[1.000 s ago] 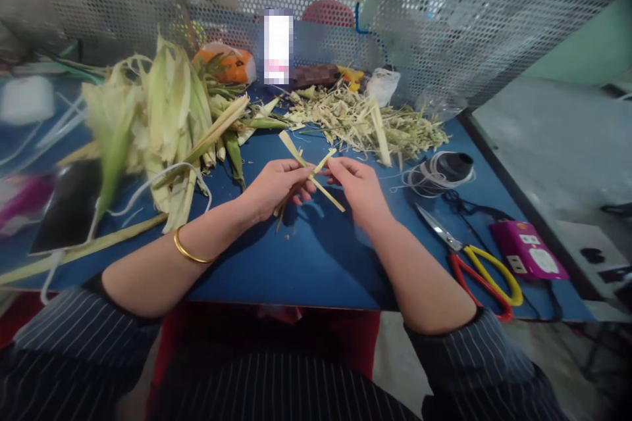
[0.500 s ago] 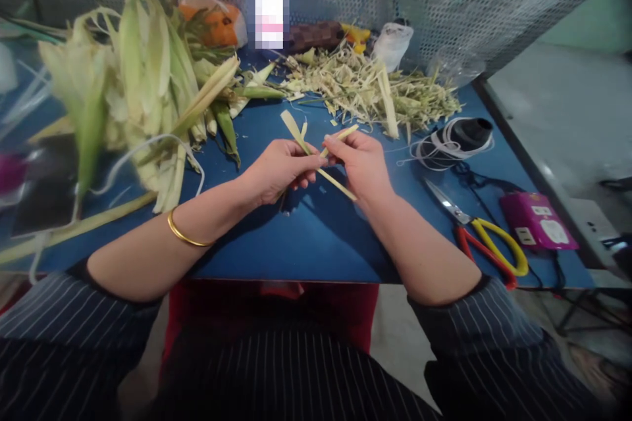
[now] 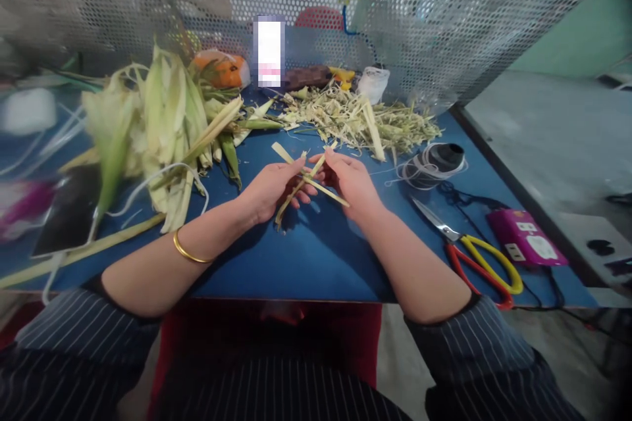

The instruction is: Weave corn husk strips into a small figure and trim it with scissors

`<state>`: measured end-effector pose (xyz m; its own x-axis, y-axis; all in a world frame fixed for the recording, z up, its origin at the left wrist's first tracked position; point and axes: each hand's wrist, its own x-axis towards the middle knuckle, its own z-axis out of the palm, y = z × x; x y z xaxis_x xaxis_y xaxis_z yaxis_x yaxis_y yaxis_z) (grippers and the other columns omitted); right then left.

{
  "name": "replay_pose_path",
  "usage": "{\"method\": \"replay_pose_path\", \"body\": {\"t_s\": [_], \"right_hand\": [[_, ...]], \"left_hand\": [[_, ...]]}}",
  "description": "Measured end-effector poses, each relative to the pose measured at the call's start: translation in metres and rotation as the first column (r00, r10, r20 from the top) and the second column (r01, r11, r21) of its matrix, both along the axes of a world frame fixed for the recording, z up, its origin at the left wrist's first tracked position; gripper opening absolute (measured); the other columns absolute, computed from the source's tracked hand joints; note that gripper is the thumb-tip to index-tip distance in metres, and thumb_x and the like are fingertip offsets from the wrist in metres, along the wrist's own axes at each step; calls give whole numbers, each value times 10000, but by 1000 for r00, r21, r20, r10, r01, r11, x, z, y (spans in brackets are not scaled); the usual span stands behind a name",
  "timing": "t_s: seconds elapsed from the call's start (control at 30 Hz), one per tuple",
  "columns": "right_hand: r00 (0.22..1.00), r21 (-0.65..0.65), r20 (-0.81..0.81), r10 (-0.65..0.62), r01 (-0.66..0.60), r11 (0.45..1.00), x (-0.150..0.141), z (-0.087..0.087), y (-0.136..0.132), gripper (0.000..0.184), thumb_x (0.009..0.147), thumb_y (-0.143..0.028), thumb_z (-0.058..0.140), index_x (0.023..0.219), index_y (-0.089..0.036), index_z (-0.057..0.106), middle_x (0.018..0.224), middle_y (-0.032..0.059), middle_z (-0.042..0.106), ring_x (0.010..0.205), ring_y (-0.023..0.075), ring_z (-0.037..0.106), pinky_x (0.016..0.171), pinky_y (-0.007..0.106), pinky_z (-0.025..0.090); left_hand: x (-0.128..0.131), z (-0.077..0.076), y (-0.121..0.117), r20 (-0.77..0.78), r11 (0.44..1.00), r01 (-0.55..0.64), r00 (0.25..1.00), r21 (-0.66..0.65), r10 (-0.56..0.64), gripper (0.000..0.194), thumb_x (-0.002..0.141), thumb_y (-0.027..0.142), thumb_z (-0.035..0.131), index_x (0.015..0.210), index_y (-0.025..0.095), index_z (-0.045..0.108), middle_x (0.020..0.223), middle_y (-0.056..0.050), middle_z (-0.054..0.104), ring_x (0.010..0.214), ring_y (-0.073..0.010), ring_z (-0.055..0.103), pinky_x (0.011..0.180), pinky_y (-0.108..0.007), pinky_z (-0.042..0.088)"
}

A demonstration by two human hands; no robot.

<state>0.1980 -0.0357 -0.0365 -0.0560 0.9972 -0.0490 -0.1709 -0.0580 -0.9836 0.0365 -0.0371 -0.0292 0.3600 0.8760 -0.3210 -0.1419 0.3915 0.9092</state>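
Two narrow corn husk strips [image 3: 330,193] cross in an X between my hands, over the middle of the table. My left hand [image 3: 276,189] is closed, pinching the strips near their crossing with thumb and fingers. On the other side, my right hand [image 3: 351,179] pinches the upper right end of one strip. The lower left end of that strip hangs below my left fingers and looks frayed. Fingers partly hide the crossing, so I cannot tell whether the strips are knotted or only laid over each other.
Whole corn husks [image 3: 168,105] are heaped at the left, beside a dark phone-like slab [image 3: 69,210] with a white cable. Shredded husk [image 3: 345,115] lies behind my hands. At the right are a black thread cone [image 3: 434,164], scissors [image 3: 449,230] and a magenta power block [image 3: 526,237].
The view has tilted up, so the table things sit lower in the picture. My hands still hold the crossed strips; the strip's lower left end now shows more clearly below my left hand.
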Motion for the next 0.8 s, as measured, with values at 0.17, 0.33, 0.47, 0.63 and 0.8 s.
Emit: {"method": "replay_pose_path", "body": {"t_s": [0.17, 0.33, 0.47, 0.63, 0.8], "right_hand": [[1000, 0, -7, 11, -11, 1000, -1, -2, -1, 283, 700, -456, 787, 745, -186, 714, 626, -22, 600, 578, 90, 492, 585, 257, 413], [1000, -7, 12, -12, 12, 1000, 0, -1, -1, 290, 683, -454, 798, 710, -176, 718, 604, -19, 602, 566, 88, 478, 571, 255, 378], [999, 7, 14, -48, 48, 999, 0, -3, -1, 284, 649, -429, 813, 630, -170, 699, 564, -18, 589, 549, 88, 471, 567, 258, 374], [993, 50, 34, -113, 111, 993, 0, -4, 0, 244, 657, -405, 792, 619, -182, 700, 533, -28, 554, 544, 95, 462, 569, 265, 377], [993, 65, 21, -119, 117, 991, -2, -5, 0, 221, 672, -391, 781, 643, -184, 707, 550, -30, 549, 544, 89, 448, 565, 262, 377]], "left_hand": [[1, 5, -1, -34, 1000, 8, 999, -18, -9, 367, 910, 470, 610, 816, 132, 717, 668, -84, 683, 503, -109, 596, 445, -221, 409], [1, 12, -6, -104, 999, 32, 994, -12, -33, 221, 909, 321, 638, 829, 121, 687, 658, -33, 670, 496, -74, 587, 455, -186, 414], [2, 11, -8, -144, 999, 31, 989, 26, -27, 111, 861, 206, 681, 781, 130, 681, 587, 2, 628, 459, -56, 548, 464, -187, 402], [3, 10, -9, -181, 998, 36, 983, 43, -27, 153, 828, 228, 707, 706, 138, 693, 553, -10, 622, 447, -66, 536, 500, -223, 425], [1, 9, -8, -157, 995, 63, 986, 77, -50, 209, 795, 274, 735, 646, 137, 683, 563, -32, 637, 472, -83, 557, 535, -246, 448]]}}
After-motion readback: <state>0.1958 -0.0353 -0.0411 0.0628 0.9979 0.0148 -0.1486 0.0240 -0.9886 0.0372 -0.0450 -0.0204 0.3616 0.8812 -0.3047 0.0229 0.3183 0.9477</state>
